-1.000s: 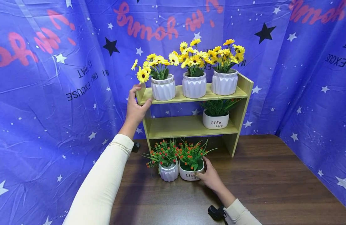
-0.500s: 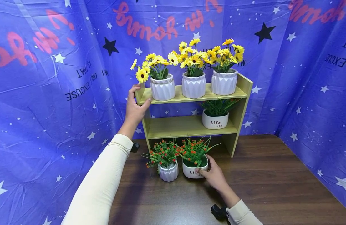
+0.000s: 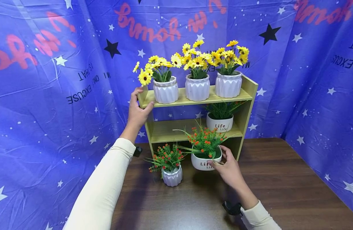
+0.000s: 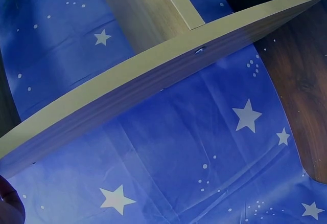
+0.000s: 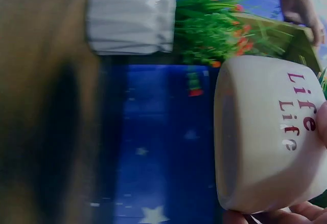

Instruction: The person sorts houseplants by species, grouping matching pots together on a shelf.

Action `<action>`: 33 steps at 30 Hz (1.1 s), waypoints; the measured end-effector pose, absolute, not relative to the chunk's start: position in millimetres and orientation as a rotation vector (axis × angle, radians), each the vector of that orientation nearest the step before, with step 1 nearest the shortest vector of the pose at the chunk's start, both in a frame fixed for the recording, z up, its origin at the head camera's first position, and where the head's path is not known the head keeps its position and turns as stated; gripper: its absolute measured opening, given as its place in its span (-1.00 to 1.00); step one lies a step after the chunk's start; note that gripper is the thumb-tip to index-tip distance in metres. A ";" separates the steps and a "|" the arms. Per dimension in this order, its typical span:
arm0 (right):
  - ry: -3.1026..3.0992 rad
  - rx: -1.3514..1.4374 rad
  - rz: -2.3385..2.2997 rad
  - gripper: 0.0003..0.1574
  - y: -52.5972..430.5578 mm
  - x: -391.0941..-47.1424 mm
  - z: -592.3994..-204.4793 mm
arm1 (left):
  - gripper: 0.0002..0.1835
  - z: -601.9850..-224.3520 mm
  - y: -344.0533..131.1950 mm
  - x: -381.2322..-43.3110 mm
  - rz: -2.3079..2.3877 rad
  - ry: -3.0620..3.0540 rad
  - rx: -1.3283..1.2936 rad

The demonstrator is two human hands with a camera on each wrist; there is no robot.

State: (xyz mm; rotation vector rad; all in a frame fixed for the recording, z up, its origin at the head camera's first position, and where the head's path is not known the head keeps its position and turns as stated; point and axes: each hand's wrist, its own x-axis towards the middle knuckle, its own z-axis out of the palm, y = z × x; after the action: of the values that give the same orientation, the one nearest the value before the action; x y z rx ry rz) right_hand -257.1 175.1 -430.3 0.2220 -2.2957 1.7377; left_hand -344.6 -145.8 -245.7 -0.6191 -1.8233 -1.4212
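My right hand grips a white oval flowerpot marked "Life", with orange-red flowers and long green leaves, and holds it above the table before the shelf. In the right wrist view, the pot shows its lettered side and underside, with fingertips below it. My left hand holds the upper left end of the wooden shelf, thumb on the top board's front edge. A ribbed white pot with red flowers stands on the table, left of the raised one.
Several potted plants are on the shelf: ribbed white pots with yellow flowers on top, and another "Life" pot at the middle board's right end. A blue star-patterned curtain hangs behind the brown table.
My right hand has slid the "Life" flowerpot to the right, then lifted it off the table toward the shelf. My left hand stays on the shelf's end.
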 end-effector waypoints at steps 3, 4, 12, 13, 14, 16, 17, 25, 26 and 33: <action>-2.288 0.231 1.716 0.06 176.0 -260.7 -411.9 | -0.47 -246.3 -144.6 -343.7 -1.426 -1.843 -0.616; -2.289 0.231 1.704 0.06 175.4 -263.1 -405.7 | -0.46 -246.5 -144.4 -343.9 -1.424 -1.846 -0.617; -2.302 0.289 1.674 0.04 150.8 -300.8 -373.1 | -0.47 -245.1 -146.0 -347.1 -1.397 -1.827 -0.639; -2.298 0.303 1.675 0.02 146.9 -305.8 -371.1 | -0.47 -244.5 -146.2 -347.0 -1.397 -1.828 -0.640; -2.287 0.314 1.692 -0.01 143.2 -310.5 -369.2 | -0.47 -243.9 -146.4 -347.1 -1.397 -1.829 -0.639; -2.264 0.334 1.728 -0.04 136.5 -319.1 -367.0 | -0.47 -242.9 -146.7 -346.3 -1.399 -1.831 -0.635; -2.261 0.333 1.731 -0.06 134.0 -322.3 -366.9 | -0.47 -242.7 -146.6 -345.9 -1.399 -1.831 -0.634; -2.274 0.308 1.645 -0.13 125.3 -337.8 -371.5 | -0.46 -245.5 -146.2 -344.3 -1.414 -1.841 -0.616; -2.282 0.303 1.613 -0.12 124.7 -339.7 -371.5 | -0.46 -245.4 -146.2 -344.4 -1.414 -1.841 -0.615; -2.316 0.271 1.541 -0.12 119.6 -355.5 -369.3 | -0.45 -246.7 -147.4 -347.1 -1.415 -1.839 -0.618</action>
State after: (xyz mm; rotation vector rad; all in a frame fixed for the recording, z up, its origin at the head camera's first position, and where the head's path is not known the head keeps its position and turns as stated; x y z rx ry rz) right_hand -355.5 119.6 -369.3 0.2714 -2.3163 1.5413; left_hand -347.1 -147.4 -246.7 -0.6181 -1.8395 -1.4146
